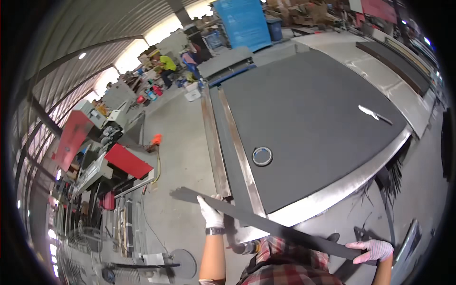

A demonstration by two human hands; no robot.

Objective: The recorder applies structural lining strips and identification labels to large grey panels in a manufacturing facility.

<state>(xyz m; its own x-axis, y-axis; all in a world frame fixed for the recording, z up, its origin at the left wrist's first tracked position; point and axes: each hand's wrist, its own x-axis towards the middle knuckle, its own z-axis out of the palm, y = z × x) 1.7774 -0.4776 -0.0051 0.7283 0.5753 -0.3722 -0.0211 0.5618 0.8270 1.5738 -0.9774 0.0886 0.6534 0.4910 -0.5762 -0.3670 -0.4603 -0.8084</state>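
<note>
A long, flat, dark grey strip [289, 233], perhaps foam or rubber, stretches across in front of my body, tilted down toward the right. My left hand [211, 213], in a white glove, is closed around it near its left end, where the tip looks frayed or layered. Near the other end my right hand [373, 250], gloved with pinkish fingers, pinches the strip. Beyond it lies a large dark grey sheet [313, 114] on a metal-edged table. On the sheet rest a roll of tape [262, 156] and a knife with a pale blade [375, 115].
Two long metal bars [242, 156] [216, 142] run along the table's left side. Dark thin strips [393, 178] hang off its right front corner. Machines with red panels [128, 160] stand at left. Two people [166, 65] sit far back, near a blue cabinet [243, 23].
</note>
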